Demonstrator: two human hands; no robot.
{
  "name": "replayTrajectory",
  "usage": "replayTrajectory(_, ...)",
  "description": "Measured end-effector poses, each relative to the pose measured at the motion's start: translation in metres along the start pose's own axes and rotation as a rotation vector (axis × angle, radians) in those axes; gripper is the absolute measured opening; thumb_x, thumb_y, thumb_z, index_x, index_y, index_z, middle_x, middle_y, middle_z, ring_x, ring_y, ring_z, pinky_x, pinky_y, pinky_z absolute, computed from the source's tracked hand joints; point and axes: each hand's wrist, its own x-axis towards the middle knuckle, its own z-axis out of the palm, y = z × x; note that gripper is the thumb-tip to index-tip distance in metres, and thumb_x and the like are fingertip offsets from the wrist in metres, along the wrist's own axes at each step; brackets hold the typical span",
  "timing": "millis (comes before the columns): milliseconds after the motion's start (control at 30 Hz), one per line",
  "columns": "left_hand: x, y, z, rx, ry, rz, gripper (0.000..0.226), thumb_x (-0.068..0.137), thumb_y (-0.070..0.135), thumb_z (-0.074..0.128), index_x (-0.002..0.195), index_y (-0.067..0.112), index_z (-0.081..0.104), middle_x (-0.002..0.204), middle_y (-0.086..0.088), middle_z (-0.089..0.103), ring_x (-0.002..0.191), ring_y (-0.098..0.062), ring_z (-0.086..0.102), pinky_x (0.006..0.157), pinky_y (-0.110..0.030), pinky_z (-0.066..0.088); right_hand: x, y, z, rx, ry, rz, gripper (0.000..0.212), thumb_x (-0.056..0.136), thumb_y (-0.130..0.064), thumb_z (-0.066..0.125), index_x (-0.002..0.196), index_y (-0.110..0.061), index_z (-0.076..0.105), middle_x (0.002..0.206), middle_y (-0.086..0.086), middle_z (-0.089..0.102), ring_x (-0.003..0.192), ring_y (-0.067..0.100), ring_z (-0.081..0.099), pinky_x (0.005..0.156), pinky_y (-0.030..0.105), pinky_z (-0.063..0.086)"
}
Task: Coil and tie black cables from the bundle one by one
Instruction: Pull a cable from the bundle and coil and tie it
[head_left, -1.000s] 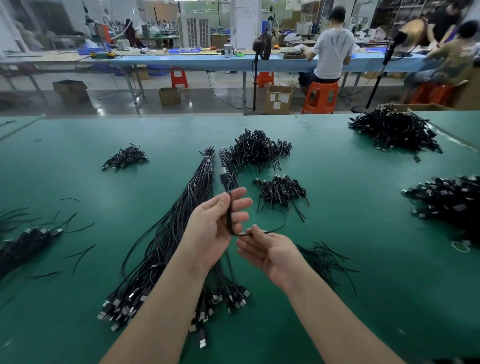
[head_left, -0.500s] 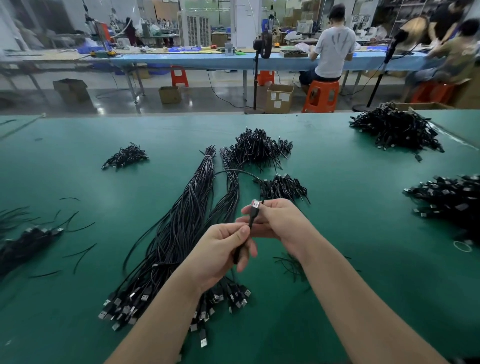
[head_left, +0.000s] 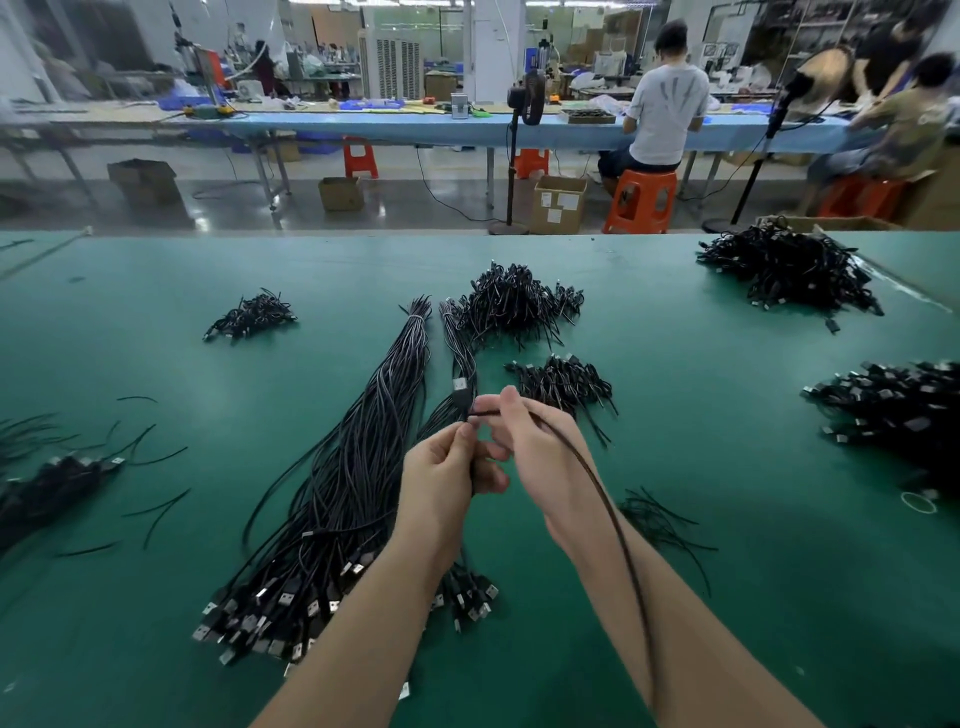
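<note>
Left hand (head_left: 441, 483) closed around black cable (head_left: 613, 512) just below its plug (head_left: 460, 391), right hand (head_left: 540, 447) pinching it alongside, above the bundle (head_left: 353, 467), probably anchoring one end to begin coiling.

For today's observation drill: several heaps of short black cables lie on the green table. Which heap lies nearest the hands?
The small heap just beyond the right hand, under the bigger centre heap. The others lie much farther off.

Blue workbench (head_left: 395, 130) and orange stools (head_left: 641, 200) stand on grey floor (head_left: 234, 208).
</note>
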Motion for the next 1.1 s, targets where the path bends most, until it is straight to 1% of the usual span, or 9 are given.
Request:
replayTrajectory(133,0.011,0.01,0.004,-0.168,0.214,0.0,0.024,0.106,0.012,0.047,0.101,0.002,0.069,0.086,-0.015,0.076,0.078,-0.021,0.075,0.069,-0.028,0.06,-0.015,0.017,0.001,-0.186,-0.026,-0.292,0.022,0.102,-0.023,0.055,0.109,-0.021,0.076,0.098,-0.018,0.076,0.093,-0.004,0.07,0.08,0.011,0.051)
replayTrajectory(233,0.03,0.028,0.005,-0.442,0.304,-0.112,0.022,0.108,0.01,0.041,0.108,-0.005,0.057,0.098,-0.025,0.072,0.08,-0.027,0.077,0.065,-0.031,0.062,-0.025,0.034,0.0,-0.268,-0.034,-0.381,0.023,0.099,-0.028,0.061,0.116,-0.023,0.074,0.104,-0.021,0.074,0.101,0.0,0.069,0.089,0.016,0.052)
replayTrajectory(300,0.037,0.038,0.005,-0.539,0.317,-0.139,0.025,0.109,0.011,0.037,0.107,-0.007,0.055,0.096,-0.026,0.071,0.076,-0.027,0.077,0.061,-0.031,0.061,-0.028,0.042,-0.002,-0.172,-0.003,-0.296,0.019,0.098,-0.025,0.061,0.112,-0.025,0.075,0.101,-0.009,0.077,0.097,0.015,0.072,0.089,0.033,0.057)
replayTrajectory(367,0.039,0.043,0.008,-0.597,0.304,-0.145,0.026,0.109,0.011,0.035,0.107,-0.008,0.053,0.096,-0.026,0.07,0.075,-0.028,0.076,0.06,-0.031,0.061,-0.03,0.047,-0.002,0.029,0.019,-0.169,0.02,0.099,-0.014,0.06,0.107,-0.022,0.076,0.102,-0.002,0.077,0.099,0.018,0.072,0.095,0.039,0.056)
replayTrajectory(533,0.04,0.043,0.019,-0.638,0.351,-0.111,0.024,0.109,0.008,0.035,0.103,-0.008,0.052,0.097,-0.028,0.067,0.071,-0.029,0.076,0.06,-0.03,0.062,-0.041,0.054,0.007,0.364,-0.022,0.007,0.025,0.101,-0.004,0.052,0.109,-0.011,0.074,0.109,0.011,0.075,0.106,0.026,0.071,0.094,0.034,0.057)
replayTrajectory(700,0.04,0.04,0.02,-0.622,0.343,-0.1,0.025,0.108,0.006,0.035,0.103,-0.01,0.054,0.091,-0.027,0.07,0.074,-0.029,0.076,0.058,-0.027,0.06,-0.041,0.059,0.007,0.653,-0.064,0.122,0.029,0.095,-0.014,0.057,0.117,0.0,0.069,0.117,0.02,0.071,0.111,0.032,0.069,0.088,0.031,0.058)
replayTrajectory(833,0.039,0.041,0.016,-0.563,0.206,-0.118,0.029,0.108,0.007,0.038,0.106,-0.011,0.059,0.078,-0.015,0.075,0.071,-0.019,0.076,0.055,-0.021,0.057,-0.034,0.069,0.003,0.903,-0.008,0.367,0.038,0.082,-0.018,0.065,0.112,0.005,0.066,0.113,0.024,0.071,0.102,0.033,0.072,0.076,0.034,0.061)
replayTrajectory(967,0.032,0.045,0.009,-0.354,-0.095,-0.131,0.031,0.106,0.01,0.041,0.103,-0.003,0.069,0.081,-0.007,0.074,0.06,-0.01,0.067,0.047,-0.018,0.05,-0.028,0.08,-0.003,0.777,0.07,0.553,0.033,0.071,-0.025,0.072,0.092,0.001,0.069,0.081,0.013,0.075,0.065,0.02,0.074,0.055,0.028,0.059)
replayTrajectory(1100,0.015,0.045,0.001,-0.196,-0.434,-0.143,0.033,0.101,0.011,0.047,0.097,0.003,0.078,0.076,-0.008,0.071,0.053,-0.011,0.064,0.044,-0.02,0.048,-0.015,0.075,-0.017,0.71,0.042,0.537,0.03,0.072,-0.025,0.074,0.088,-0.001,0.068,0.073,0.008,0.073,0.059,0.017,0.07,0.055,0.027,0.058)
